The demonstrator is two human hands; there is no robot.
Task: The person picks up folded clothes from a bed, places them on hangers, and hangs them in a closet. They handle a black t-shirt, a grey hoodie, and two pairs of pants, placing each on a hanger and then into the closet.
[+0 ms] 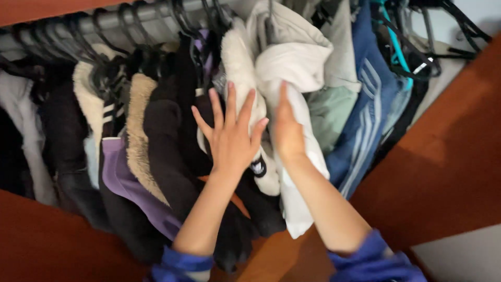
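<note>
clothes (156, 136) crowd rail (112, 20) in wooden wardrobe (449, 151).

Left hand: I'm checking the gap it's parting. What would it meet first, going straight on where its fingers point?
Probably the fluffy cream garment that the left hand already presses, then the hanger rail; depth is unclear.

Blue striped garment (365, 112), perhaps trousers

Domestic setting: a bedroom wardrobe. Reddish-brown wooden panels (449, 156) enclose a metal hanging rail (112, 20) crowded with black hangers (83, 39), carrying closely packed garments (156, 130): dark jackets, fleece, white tops, blue striped sportswear.
</note>
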